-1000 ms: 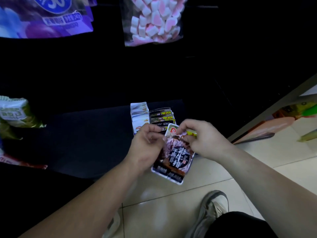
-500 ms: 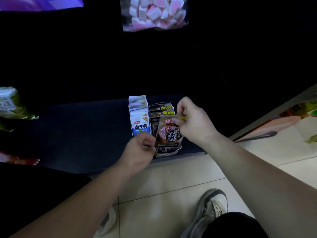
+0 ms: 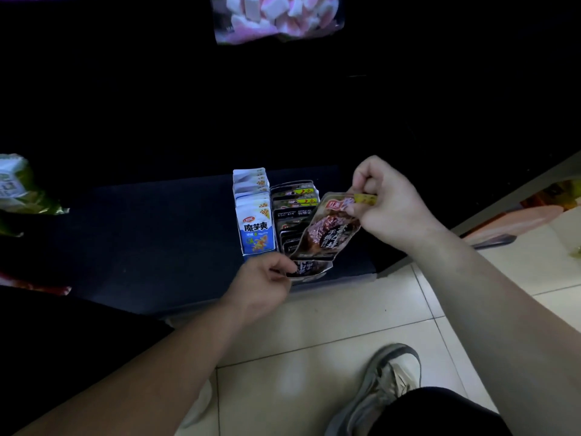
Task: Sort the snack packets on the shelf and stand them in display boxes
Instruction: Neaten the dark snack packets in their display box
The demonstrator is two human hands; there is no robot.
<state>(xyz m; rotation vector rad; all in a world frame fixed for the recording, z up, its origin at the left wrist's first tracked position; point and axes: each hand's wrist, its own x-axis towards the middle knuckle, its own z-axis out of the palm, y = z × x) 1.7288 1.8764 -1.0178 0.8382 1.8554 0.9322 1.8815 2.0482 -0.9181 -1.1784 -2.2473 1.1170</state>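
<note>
On a dark low shelf (image 3: 151,247) stand two rows of packets: blue-and-white packets (image 3: 255,229) on the left and dark meat-snack packets (image 3: 292,204) on the right. My right hand (image 3: 388,201) pinches the top edge of a dark meat-snack packet (image 3: 327,231), tilted over the front of the dark row. My left hand (image 3: 261,286) grips the lower edge of another dark packet (image 3: 309,268) at the front of that row. The display boxes are hard to make out in the dark.
A bag of pink and white marshmallows (image 3: 278,17) hangs above. A green-white bag (image 3: 19,187) and a red packet (image 3: 34,286) lie at the left. Light floor tiles (image 3: 330,325), my shoe (image 3: 386,382), and orange packaging (image 3: 515,220) at the right.
Both hands carried the dark packets from over the floor up to the front of the dark row. The right hand's packet now tilts apart from the one in the left hand.
</note>
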